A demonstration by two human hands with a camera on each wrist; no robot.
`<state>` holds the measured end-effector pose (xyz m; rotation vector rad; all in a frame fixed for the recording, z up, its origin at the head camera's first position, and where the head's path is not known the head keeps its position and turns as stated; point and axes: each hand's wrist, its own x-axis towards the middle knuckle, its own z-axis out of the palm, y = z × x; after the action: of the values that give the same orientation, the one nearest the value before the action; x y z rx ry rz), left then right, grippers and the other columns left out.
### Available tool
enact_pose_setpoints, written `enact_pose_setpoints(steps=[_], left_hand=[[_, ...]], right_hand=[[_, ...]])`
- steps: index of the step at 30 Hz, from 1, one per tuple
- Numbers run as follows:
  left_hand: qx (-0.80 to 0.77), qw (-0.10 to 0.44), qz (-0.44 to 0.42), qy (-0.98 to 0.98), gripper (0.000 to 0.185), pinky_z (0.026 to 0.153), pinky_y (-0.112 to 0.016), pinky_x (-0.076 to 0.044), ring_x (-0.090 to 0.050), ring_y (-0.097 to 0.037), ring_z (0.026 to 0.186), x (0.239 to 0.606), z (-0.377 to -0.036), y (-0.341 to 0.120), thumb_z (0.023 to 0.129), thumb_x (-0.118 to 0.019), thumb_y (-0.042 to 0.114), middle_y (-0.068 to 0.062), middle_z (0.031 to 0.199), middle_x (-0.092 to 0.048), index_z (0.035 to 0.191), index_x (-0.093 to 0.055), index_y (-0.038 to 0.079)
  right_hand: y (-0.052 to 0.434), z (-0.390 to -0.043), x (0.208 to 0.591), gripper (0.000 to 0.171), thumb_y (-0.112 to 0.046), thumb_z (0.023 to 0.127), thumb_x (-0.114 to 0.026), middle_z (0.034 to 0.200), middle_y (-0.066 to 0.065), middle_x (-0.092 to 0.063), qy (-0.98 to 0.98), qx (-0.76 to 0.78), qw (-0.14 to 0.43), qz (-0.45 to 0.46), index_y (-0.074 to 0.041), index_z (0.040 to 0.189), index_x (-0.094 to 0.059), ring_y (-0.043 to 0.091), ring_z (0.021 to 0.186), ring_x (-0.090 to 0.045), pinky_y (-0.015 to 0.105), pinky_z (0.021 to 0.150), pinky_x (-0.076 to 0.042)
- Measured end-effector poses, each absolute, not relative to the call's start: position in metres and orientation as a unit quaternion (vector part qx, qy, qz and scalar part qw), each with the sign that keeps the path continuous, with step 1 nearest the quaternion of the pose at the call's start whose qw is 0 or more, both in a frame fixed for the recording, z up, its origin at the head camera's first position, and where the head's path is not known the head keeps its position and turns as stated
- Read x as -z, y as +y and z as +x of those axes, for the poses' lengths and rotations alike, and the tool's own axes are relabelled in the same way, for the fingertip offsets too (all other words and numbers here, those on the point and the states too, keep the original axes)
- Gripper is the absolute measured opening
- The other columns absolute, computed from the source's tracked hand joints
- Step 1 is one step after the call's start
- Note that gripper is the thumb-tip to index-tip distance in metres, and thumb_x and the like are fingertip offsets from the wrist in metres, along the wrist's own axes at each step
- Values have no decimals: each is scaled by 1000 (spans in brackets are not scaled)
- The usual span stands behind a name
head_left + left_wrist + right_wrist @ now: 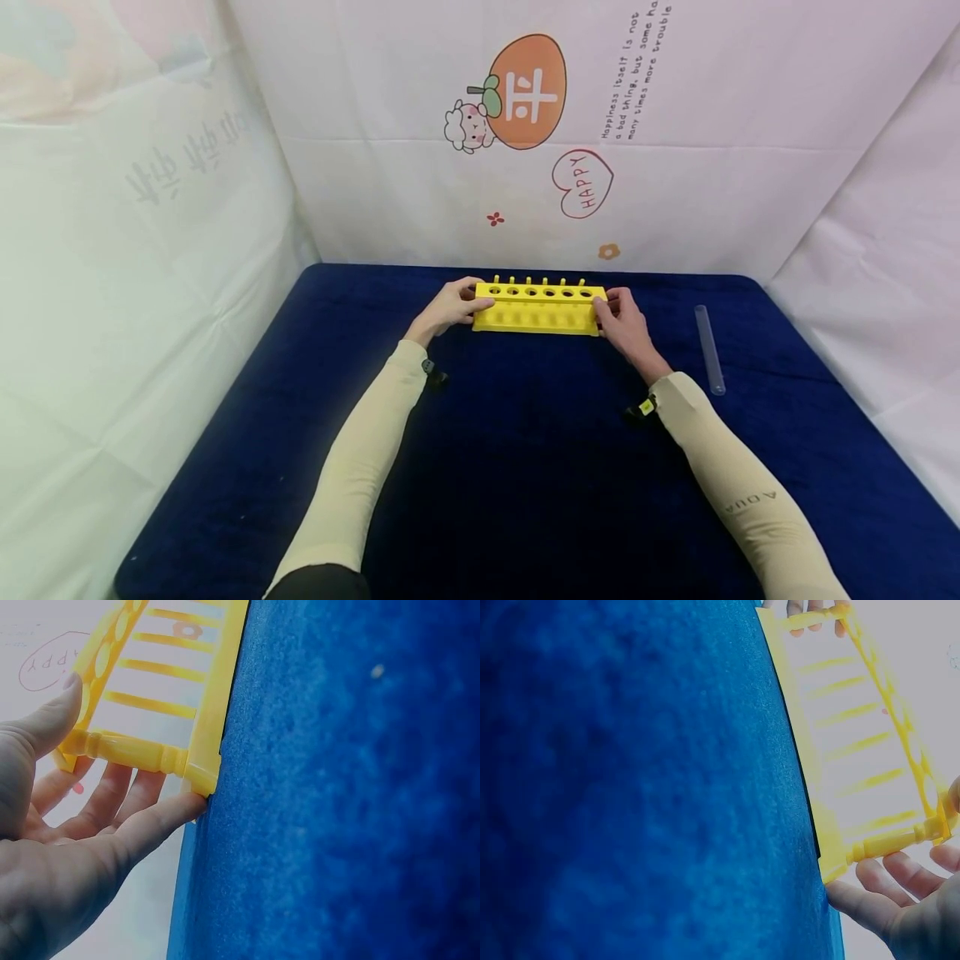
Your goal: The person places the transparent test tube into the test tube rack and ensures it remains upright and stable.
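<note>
Toward the far edge of the table, about midway between left and right, you have a yellow rack between your two hands, its length running left to right. Your left hand has its grip clamped on the left end, thumb on the near side of the top bar and fingers curled about the end post. Your right hand has its grip clamped on the right end in much the same way. Six round holes line the rack's top, and a row of short pegs stands along its far side; you cannot tell whether its base touches the table. To the right of your right hand, well apart from the rack, a clear tube lies on the blue cloth, pointing from near to far. Cream sleeves cover your forearms, and a printed white sheet hangs beyond the table's far edge.
</note>
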<state>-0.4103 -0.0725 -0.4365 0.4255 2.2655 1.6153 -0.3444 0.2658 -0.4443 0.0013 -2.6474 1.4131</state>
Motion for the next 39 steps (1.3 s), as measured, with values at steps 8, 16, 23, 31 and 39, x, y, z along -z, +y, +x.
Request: enact_pose_setpoints(steps=[8, 16, 23, 31, 39], left_hand=[[-564, 161, 150, 796, 67, 93, -41, -56, -64, -26, 109, 438, -412, -69, 88, -72, 40, -12, 130, -54, 147, -43, 23], [-570, 165, 152, 790, 64, 93, -41, -56, -64, -27, 110, 437, -414, -65, 89, -72, 39, -12, 128, -55, 144, -45, 25], [-562, 167, 159, 794, 67, 95, -43, -55, -63, -28, 112, 433, -415, -62, 89, -71, 39, -13, 131, -53, 148, -42, 22], [-562, 175, 156, 794, 72, 99, -45, -53, -60, -30, 117, 431, -414, -60, 89, -72, 39, -16, 135, -50, 150, -39, 20], [-563, 177, 158, 791, 71, 97, -43, -54, -61, -29, 115, 433, -414, -59, 89, -72, 38, -15, 133, -51, 150, -40, 21]], right_hand=[[268, -344, 444, 58, -56, 100, -42, 122, 20, -53, -879, -469, 79, -10, -9, 133, -39, 34, 103, -60, 43, 79, -59], [272, -345, 444, 58, -56, 99, -42, 123, 20, -53, -878, -472, 82, -15, -9, 134, -39, 34, 104, -60, 44, 81, -59], [276, -345, 443, 59, -56, 100, -41, 124, 21, -53, -879, -469, 86, -13, -9, 135, -38, 37, 107, -60, 44, 80, -59], [278, -346, 445, 60, -57, 99, -43, 124, 21, -52, -874, -479, 86, -7, -9, 135, -38, 37, 107, -60, 49, 84, -58], [279, -344, 446, 59, -56, 99, -43, 123, 20, -53, -873, -480, 87, -11, -9, 134, -39, 37, 106, -60, 47, 82, -59]])
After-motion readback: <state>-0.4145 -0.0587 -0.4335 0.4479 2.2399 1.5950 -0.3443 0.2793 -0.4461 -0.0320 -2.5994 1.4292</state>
